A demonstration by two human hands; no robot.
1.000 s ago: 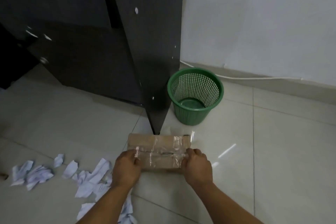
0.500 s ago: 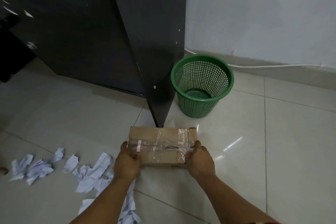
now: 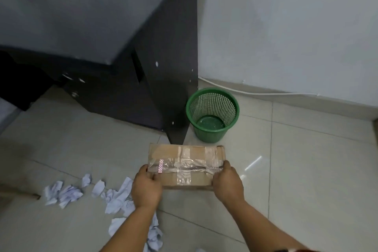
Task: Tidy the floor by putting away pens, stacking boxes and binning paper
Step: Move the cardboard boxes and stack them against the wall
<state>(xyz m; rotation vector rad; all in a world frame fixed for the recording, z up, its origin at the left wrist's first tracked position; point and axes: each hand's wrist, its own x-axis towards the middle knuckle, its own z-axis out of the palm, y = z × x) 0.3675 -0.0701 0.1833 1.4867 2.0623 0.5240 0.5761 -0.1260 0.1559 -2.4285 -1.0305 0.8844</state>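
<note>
Down near the middle of the tiled floor [image 3: 306, 180], a taped cardboard box [image 3: 187, 164] is being held at its two short ends, so the box-stacking step looks like the one in hand right now. It's gripped on the left end by the left hand [image 3: 146, 187] and on the right end by the right hand [image 3: 228, 182], fingers curled round the edges on both sides. Whether the box is lifted or sitting on the tiles can't really be told from this angle. Just beyond it stands the dark desk [image 3: 167, 67], and the green mesh bin [image 3: 212, 114] is parked right beside the desk's side panel, close to the white wall [image 3: 286, 26], with nothing seen inside it. Crumpled paper scraps [image 3: 114, 196] are scattered to the near left, some tucked under the left forearm, so the binning part is clearly not done yet. No second box and no pens are seen anywhere, so a spot for stacking would probably need to be found first. For the next move, a steady two-handed carry is likely called for, with the desk's side panel kept clear of, and the paper dealt with afterwards.
</note>
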